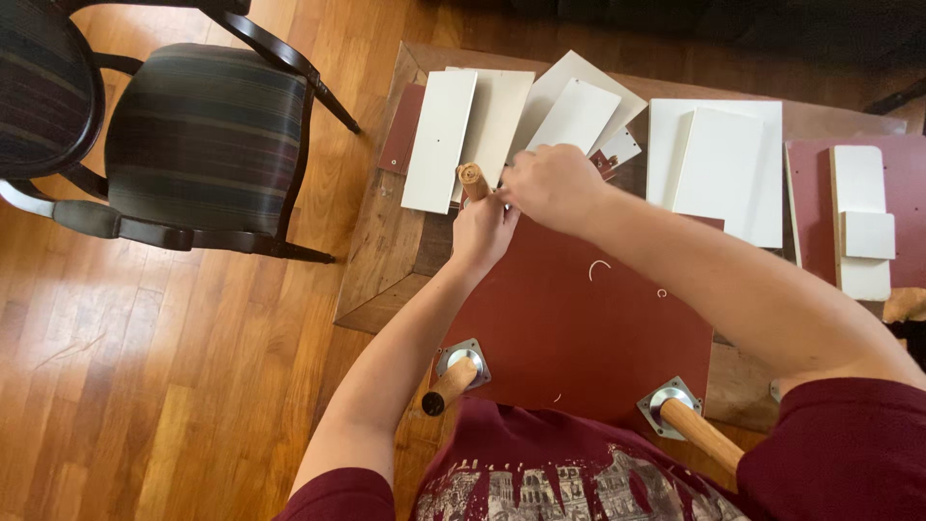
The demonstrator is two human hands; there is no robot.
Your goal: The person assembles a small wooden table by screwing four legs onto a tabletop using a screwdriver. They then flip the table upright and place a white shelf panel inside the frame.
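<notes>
A dark red board [579, 328] lies flat on a low wooden table [386, 260]. Two round wooden legs stand in metal corner plates at its near edge: one at the near left [447, 388], one at the near right [701, 434]. A third wooden leg [473, 180] stands at the far left corner. My left hand [480, 232] is wrapped around this leg's lower part. My right hand [552, 185] is closed right beside the leg, touching it near its base; the fingertips are hidden.
Several white panels [482, 125] lie fanned out on the table's far side, with more white panels [723, 169] to the right on another dark red board [907, 193]. A dark armchair with a striped cushion [207, 135] stands on the wood floor to the left.
</notes>
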